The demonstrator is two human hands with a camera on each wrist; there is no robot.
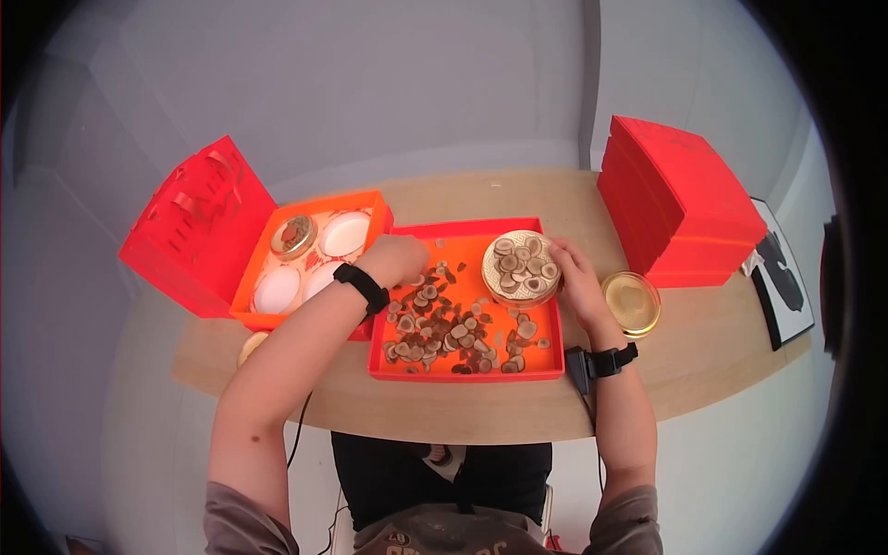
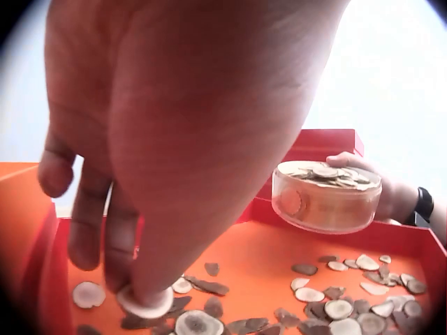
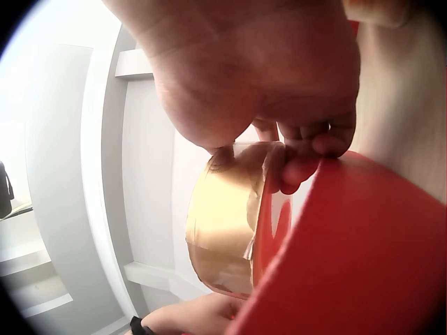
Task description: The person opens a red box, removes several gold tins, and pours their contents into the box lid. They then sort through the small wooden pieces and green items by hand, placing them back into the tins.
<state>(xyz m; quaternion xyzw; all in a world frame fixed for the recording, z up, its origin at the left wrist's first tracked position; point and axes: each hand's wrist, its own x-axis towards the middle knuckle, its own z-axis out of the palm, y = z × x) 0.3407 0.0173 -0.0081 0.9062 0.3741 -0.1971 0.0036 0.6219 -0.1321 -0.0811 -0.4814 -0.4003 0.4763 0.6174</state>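
My left hand (image 1: 400, 259) reaches down over the left side of a shallow orange-lined red tray (image 1: 466, 376). Its thumb and fingers pinch a pale round dried slice (image 2: 147, 303) close over the tray floor. Many loose slices (image 1: 458, 338), pale in the middle with brown rims, lie scattered around it. At the tray's right wall my right hand (image 1: 580, 287) grips a clear round jar (image 2: 327, 208) by its side. Gold patterned material lines the jar, and several slices (image 1: 525, 264) lie on top inside. The right wrist view shows the jar's gold side (image 3: 227, 216) under the fingers.
Left of the tray stands an open red gift box (image 1: 199, 227) with white round hollows (image 1: 345, 233), one holding a filled jar (image 1: 294, 237). A gold-rimmed round lid (image 1: 632, 303) lies at right. Behind it stands a closed red box (image 1: 680, 203), beside a framed picture (image 1: 784, 277).
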